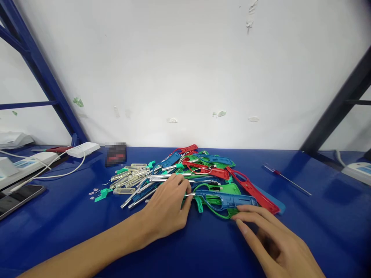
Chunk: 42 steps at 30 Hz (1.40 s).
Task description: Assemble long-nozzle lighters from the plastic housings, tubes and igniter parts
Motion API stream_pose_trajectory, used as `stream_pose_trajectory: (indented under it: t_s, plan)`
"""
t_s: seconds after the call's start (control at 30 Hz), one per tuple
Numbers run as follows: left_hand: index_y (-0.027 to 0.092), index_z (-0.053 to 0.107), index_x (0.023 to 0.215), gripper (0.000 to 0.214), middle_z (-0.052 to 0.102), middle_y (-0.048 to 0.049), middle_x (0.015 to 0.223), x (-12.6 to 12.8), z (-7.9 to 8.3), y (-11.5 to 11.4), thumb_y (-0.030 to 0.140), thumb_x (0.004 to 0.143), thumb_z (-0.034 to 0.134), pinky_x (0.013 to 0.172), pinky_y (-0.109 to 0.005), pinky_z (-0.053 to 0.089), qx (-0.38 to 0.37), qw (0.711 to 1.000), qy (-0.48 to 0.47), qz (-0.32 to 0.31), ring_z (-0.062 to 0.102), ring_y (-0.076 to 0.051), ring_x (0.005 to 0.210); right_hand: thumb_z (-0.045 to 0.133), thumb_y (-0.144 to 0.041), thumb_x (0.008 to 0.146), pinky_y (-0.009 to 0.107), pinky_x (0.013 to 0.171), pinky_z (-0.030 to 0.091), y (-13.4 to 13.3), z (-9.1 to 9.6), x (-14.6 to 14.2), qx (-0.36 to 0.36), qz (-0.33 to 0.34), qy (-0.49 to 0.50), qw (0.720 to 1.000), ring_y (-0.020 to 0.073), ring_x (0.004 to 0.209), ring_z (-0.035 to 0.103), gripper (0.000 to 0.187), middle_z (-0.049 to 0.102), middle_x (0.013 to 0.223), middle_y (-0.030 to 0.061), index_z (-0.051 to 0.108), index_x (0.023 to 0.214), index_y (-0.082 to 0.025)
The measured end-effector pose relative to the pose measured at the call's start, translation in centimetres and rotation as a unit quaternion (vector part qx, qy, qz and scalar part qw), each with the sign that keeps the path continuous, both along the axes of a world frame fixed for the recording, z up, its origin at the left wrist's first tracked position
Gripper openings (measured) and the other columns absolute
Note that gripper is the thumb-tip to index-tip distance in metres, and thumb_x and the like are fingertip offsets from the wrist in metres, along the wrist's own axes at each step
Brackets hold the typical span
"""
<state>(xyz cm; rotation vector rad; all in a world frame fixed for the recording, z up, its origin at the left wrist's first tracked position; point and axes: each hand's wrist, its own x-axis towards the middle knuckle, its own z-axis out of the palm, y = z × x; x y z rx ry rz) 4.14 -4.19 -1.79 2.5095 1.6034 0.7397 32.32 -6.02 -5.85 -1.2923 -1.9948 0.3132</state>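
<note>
From over the worker's shoulder, I'd say the step in hand is working a narrow silver metal rod [190,194] at the end of a long, hollow blue plastic shell [240,200]. That shell lies on the blue tabletop [203,247] before the worker, over looped green plastic pieces [216,214]. The left hand [169,204] pinches the rod at the shell's nine o'clock end. The right hand [274,235] has its fingertips at the four o'clock edge; whether they grip or merely steady it, I can't tell. Shiny silver metal tubes [142,195] heap toward nine o'clock; a long red plastic shell [257,193] slants at two. The next move seems to call for a steady right hand and a fine left pinch.
</note>
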Motion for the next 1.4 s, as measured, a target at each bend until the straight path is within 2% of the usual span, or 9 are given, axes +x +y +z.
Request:
stream_pose_trajectory:
  t_s: [0.27,0.5,0.67,0.97,1.13,1.3,1.4]
  plan:
    - [0.02,0.06,0.091,0.016,0.065,-0.0059,0.097,-0.3,0.1,0.4,0.02,0.103,0.049,0.076,-0.038,0.047,-0.028,0.999,-0.042,0.009,0.061,-0.024,0.088,0.062,-0.055,0.098,0.02,0.068,0.064,-0.1,0.1,0.0,-0.001,0.003,0.005,1.0,0.0187,0.086,0.081,0.032,0.079,0.123,0.0043,0.083,0.108,-0.032]
    - [0.021,0.059,0.091,0.022,0.064,-0.0043,0.093,-0.2,0.2,0.6,0.026,0.107,0.045,0.069,-0.034,0.043,-0.008,0.997,-0.071,0.015,0.061,-0.021,0.081,0.062,-0.056,0.098,0.02,0.064,0.063,0.0,0.2,-0.2,-0.001,0.005,0.013,1.0,0.0164,0.077,0.079,0.031,0.079,0.121,0.0039,0.082,0.102,-0.032]
    - [0.021,0.059,0.1,0.021,0.066,-0.0036,0.096,-0.3,-0.3,0.9,0.029,0.11,0.042,0.071,-0.034,0.044,0.008,0.996,-0.083,0.013,0.062,-0.02,0.082,0.063,-0.053,0.099,0.019,0.069,0.064,-0.2,0.2,0.0,0.007,0.006,0.008,1.0,0.0191,0.09,0.081,0.028,0.079,0.121,0.0026,0.082,0.105,-0.034]
    - [0.021,0.06,0.104,0.024,0.069,-0.0029,0.096,-0.5,0.1,1.1,0.029,0.112,0.038,0.073,-0.033,0.046,0.014,0.997,-0.081,0.007,0.063,-0.02,0.082,0.061,-0.056,0.099,0.02,0.064,0.064,0.0,-0.1,0.1,-0.007,0.0,0.001,1.0,0.0188,0.085,0.081,0.034,0.078,0.125,0.0047,0.082,0.109,-0.032]
    - [0.021,0.062,0.097,0.03,0.067,-0.0008,0.088,-0.5,0.2,1.0,0.029,0.113,0.038,0.072,-0.032,0.046,0.01,0.996,-0.088,0.013,0.061,-0.019,0.078,0.061,-0.055,0.099,0.02,0.069,0.065,0.2,-0.3,0.3,0.004,0.001,-0.005,1.0,0.0215,0.098,0.081,0.032,0.079,0.124,0.0034,0.082,0.109,-0.033]
    - [0.021,0.062,0.091,0.034,0.065,-0.0002,0.082,-0.6,0.5,1.1,0.028,0.113,0.037,0.068,-0.031,0.043,0.008,0.996,-0.088,0.019,0.06,-0.019,0.075,0.062,-0.055,0.099,0.019,0.069,0.065,0.1,-0.3,0.3,0.016,0.003,-0.006,1.0,0.0193,0.09,0.082,0.031,0.079,0.123,0.0025,0.082,0.109,-0.034]
    - [0.02,0.063,0.094,0.033,0.065,-0.0014,0.084,-0.7,0.6,1.1,0.027,0.112,0.037,0.068,-0.032,0.042,0.013,0.996,-0.081,0.023,0.06,-0.019,0.075,0.061,-0.055,0.1,0.02,0.071,0.065,0.0,-0.3,0.3,0.009,0.003,-0.013,1.0,0.0202,0.094,0.082,0.032,0.079,0.124,0.0029,0.082,0.109,-0.034]
